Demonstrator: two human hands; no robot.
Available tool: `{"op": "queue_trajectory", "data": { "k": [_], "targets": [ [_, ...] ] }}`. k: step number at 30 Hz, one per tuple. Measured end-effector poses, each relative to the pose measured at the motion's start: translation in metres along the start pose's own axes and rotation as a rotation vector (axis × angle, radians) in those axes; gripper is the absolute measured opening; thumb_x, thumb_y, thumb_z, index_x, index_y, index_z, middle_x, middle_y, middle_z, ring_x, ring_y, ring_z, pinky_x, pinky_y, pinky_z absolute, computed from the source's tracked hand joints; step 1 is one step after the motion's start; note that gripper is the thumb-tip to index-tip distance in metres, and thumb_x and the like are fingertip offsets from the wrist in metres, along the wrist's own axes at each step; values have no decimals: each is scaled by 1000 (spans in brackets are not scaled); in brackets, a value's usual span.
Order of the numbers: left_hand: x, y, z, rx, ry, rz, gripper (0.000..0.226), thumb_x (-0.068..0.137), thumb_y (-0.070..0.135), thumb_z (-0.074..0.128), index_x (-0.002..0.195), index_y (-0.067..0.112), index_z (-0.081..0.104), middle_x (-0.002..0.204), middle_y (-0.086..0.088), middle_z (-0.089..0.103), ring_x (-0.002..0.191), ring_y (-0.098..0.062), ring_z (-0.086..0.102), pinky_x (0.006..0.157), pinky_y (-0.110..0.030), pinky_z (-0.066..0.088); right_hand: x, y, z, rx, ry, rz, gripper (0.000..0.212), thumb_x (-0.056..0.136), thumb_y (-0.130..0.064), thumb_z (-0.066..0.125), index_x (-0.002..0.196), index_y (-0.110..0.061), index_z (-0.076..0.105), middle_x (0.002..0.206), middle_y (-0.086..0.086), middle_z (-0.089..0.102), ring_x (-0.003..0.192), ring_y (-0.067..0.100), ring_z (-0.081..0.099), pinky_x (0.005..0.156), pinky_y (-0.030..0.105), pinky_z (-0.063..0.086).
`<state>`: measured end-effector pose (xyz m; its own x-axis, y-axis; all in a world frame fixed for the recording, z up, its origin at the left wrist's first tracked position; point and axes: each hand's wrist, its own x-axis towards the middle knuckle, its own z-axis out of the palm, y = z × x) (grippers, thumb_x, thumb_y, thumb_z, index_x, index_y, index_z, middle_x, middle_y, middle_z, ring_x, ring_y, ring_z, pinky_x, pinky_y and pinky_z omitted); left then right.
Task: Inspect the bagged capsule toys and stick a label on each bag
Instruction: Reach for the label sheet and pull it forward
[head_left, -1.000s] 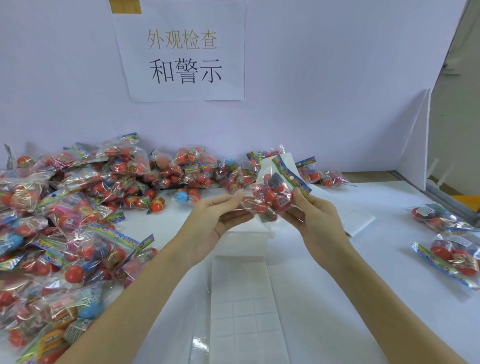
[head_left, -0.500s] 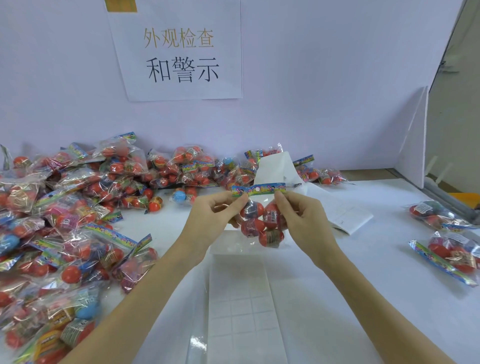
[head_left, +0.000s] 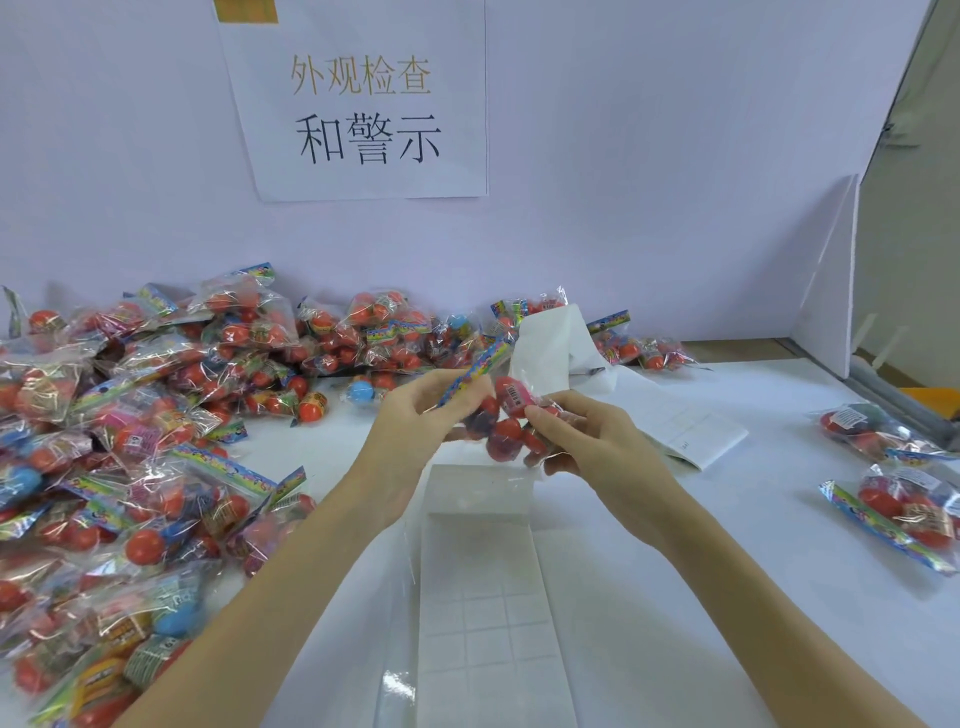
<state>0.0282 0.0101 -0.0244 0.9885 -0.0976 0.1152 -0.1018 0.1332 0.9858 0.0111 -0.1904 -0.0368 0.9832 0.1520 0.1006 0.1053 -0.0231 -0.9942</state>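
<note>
**One bag held up between both hands**

Your white surface (head_left: 727, 519) carries a big heap of bagged toys (head_left: 130, 441) on your left. A label sheet (head_left: 483, 597) lies below your hands. Your left hand (head_left: 415, 415) pinches the coloured header of the held bag (head_left: 506, 421); your right hand (head_left: 587, 436) has its fingers curled round the capsules.

A single head-worn camera looks forward and down, close over the white table (head_left: 727, 545), the wall (head_left: 623, 208) at twelve o'clock.
</note>
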Motion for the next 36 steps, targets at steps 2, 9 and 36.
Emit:
{"op": "queue_trajectory", "data": {
  "k": [2,9,36],
  "targets": [
    [-1,-1,2,58,24,23,19,92,23,76,104,8,79,85,-5,75,74,-16,68,71,-23,57,0,0,2,-19,-15,-8,16,101,-23,68,102,-8,75,87,11,77,74,20,69,68,28,53],
    [2,-2,-2,3,97,19,9,92,17,77,98,10,80,92,-10,75,76,-18,67,70,-24,59,0,0,4,93,16,32,31,100,-35,63,106,-8,77,91,5,77,79,17,71,71,26,55],
    [5,-6,-13,142,287,126,53,99,45,66,59,10,59,58,-7,45,50,-16,46,47,-27,47,-1,7,1,-110,-196,36,22,99,-26,72,116,-24,58,92,6,81,74,12,67,61,15,46]
  ]
}}
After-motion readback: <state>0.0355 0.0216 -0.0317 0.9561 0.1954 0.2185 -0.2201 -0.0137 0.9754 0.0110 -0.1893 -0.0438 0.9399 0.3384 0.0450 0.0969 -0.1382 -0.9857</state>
